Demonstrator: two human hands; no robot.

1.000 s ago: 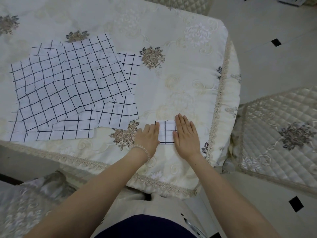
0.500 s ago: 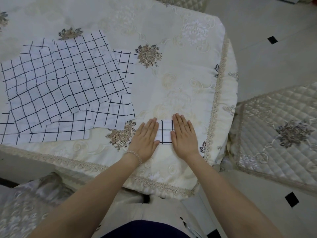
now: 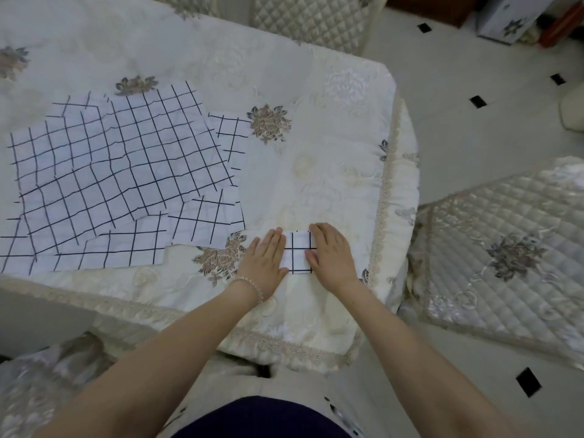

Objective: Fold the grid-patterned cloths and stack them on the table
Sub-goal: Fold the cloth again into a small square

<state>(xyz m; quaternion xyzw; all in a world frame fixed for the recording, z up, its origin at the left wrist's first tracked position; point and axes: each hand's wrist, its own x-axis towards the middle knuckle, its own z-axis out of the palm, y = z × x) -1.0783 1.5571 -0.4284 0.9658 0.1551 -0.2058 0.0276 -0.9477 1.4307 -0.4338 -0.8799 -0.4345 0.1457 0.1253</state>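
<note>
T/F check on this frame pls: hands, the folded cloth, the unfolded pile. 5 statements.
1. Both hands lie flat on the table, the left hand and right hand on either side of the small folded cloth. True.
2. The folded cloth sits on top of the unfolded cloths. False: it lies apart from the unfolded cloths, on the bare tablecloth near the table's right edge.
3. The unfolded cloths overlap one another. True.
4. The right hand is lifting a cloth off the table. False: it is pressed flat, fingers straight.
5. A beaded bracelet is on the right wrist. False: the bracelet is on the left wrist.
</note>
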